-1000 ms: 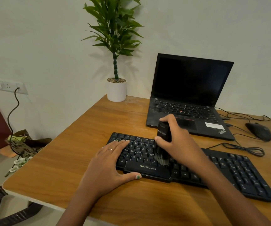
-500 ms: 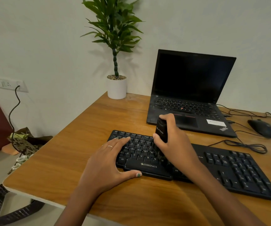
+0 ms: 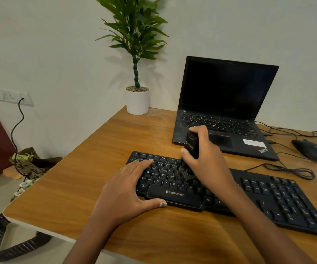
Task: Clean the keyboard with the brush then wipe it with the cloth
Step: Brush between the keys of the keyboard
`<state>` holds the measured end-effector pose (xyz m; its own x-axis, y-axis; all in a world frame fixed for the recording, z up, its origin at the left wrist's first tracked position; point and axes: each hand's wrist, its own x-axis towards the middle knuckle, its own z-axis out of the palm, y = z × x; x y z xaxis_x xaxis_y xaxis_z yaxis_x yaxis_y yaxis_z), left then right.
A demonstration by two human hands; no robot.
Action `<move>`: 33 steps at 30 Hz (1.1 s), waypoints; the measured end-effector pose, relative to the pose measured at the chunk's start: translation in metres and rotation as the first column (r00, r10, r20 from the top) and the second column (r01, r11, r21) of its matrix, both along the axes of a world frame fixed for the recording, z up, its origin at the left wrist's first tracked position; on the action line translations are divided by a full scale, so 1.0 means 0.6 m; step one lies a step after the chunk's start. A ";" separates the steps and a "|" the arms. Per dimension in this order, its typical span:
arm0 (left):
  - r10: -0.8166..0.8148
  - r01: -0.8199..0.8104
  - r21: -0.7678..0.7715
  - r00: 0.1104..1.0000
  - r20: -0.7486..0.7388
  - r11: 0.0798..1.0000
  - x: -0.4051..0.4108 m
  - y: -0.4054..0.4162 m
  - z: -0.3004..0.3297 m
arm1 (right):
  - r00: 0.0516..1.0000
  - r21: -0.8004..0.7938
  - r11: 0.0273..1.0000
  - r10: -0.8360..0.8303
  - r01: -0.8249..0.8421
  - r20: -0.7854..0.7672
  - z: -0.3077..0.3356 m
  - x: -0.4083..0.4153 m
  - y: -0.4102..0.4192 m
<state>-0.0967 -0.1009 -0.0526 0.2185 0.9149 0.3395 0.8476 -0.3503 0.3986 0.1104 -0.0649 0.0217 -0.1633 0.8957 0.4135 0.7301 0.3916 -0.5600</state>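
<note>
The right hand [image 3: 207, 159] is gripping the brush [image 3: 189, 159], bristles sitting on the keyboard's [image 3: 268, 197] middle keys; the left hand [image 3: 127, 189] is lying flat, steadying its left end. Brushing appears underway; wiping is remaining, no cloth showing.

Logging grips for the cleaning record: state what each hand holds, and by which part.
Right hand grips the small black brush by its upper body. Left hand holds nothing, resting flat on the black keyboard.
</note>
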 end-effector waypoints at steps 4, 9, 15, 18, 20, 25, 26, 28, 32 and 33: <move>0.008 -0.008 -0.002 1.000 -0.008 1.000 0.001 -0.001 0.000 | 0.998 -0.115 0.991 0.067 -0.067 -0.003 0.003 0.002 -0.012; -0.001 0.001 0.000 1.000 -0.008 1.000 0.000 0.000 0.001 | 1.000 0.036 0.999 0.018 -0.018 -0.014 -0.004 -0.007 -0.014; -0.003 0.003 0.000 1.000 -0.019 1.000 0.000 -0.001 0.001 | 0.997 -0.097 0.993 0.074 -0.073 0.007 0.017 -0.009 -0.004; -0.004 0.004 0.012 1.000 -0.007 1.000 -0.001 0.001 -0.001 | 1.000 0.041 0.999 0.003 -0.003 0.020 -0.001 -0.015 -0.005; -0.007 0.007 0.008 1.000 -0.010 1.000 0.000 0.002 -0.003 | 0.998 0.002 1.000 0.021 -0.021 0.054 -0.007 -0.016 -0.009; -0.010 0.010 -0.003 1.000 -0.004 1.000 -0.002 0.001 -0.003 | 0.999 -0.066 0.997 0.045 -0.045 -0.012 0.014 -0.004 0.002; -0.012 0.012 -0.002 1.000 -0.008 1.000 -0.002 0.001 -0.003 | 1.000 -0.013 1.000 0.020 -0.020 -0.003 0.007 -0.009 -0.001; -0.013 0.013 0.002 1.000 -0.011 1.000 -0.001 0.002 -0.003 | 0.999 0.006 0.999 0.032 -0.032 0.022 -0.007 -0.018 -0.009; -0.008 0.008 -0.001 1.000 -0.013 1.000 -0.002 0.002 -0.002 | 0.989 -0.153 0.979 0.144 -0.137 0.034 0.019 -0.011 0.000; -0.010 0.010 -0.002 1.000 -0.012 1.000 -0.002 0.001 -0.002 | 0.992 -0.118 0.985 0.125 -0.122 0.018 0.022 -0.007 0.006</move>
<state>-0.0979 -0.1003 -0.0538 0.2315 0.9132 0.3354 0.8486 -0.3581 0.3894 0.1060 -0.0613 0.0351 -0.2848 0.9097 0.3023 0.6945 0.4132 -0.5891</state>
